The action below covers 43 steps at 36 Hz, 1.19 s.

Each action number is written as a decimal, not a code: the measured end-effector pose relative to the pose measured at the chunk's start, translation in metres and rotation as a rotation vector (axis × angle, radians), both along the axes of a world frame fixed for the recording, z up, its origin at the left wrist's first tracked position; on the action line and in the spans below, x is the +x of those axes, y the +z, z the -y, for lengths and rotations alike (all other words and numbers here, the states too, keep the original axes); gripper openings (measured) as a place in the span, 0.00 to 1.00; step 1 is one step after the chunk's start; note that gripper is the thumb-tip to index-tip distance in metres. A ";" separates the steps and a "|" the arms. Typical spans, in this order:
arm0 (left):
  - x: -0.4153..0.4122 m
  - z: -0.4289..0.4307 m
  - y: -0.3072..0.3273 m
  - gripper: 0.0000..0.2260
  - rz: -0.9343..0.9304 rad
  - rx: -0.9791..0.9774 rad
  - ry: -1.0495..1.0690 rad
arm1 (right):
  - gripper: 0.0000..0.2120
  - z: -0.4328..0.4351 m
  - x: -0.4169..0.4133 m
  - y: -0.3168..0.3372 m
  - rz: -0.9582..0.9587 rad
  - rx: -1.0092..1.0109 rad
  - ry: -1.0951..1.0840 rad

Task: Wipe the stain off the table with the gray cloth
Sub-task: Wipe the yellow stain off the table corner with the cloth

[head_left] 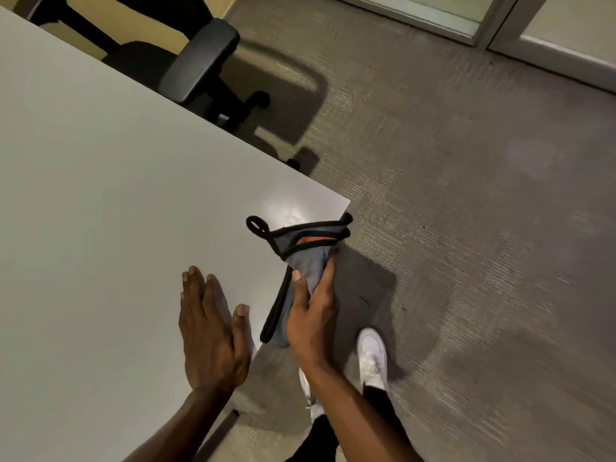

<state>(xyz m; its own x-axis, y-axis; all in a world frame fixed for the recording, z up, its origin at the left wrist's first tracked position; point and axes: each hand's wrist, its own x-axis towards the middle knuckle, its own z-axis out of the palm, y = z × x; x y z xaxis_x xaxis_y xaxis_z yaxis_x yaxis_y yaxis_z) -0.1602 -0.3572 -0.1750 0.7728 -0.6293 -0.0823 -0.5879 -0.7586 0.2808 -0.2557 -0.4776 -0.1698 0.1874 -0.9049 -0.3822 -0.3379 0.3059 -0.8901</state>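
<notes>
My right hand [311, 323] grips the gray cloth [308, 258], bunched, with black trim, a black loop and an orange patch, held at the near right edge of the white table [100, 195], close to its corner. My left hand [210, 328] lies flat, fingers together and thumb out, on the table near that edge, just left of the cloth. A glossy patch [290, 211] shines on the tabletop by the corner; I cannot tell whether it is the stain.
A black office chair [196, 65] stands at the table's far side, its armrest near the edge. Gray carpet [466, 228] spreads to the right. My white shoes [371, 356] are on the carpet beside the table. A glass partition [483, 25] runs along the back.
</notes>
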 end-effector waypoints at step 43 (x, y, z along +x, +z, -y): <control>-0.006 -0.003 -0.001 0.32 0.131 -0.012 -0.067 | 0.34 0.018 -0.013 -0.008 0.165 0.020 -0.009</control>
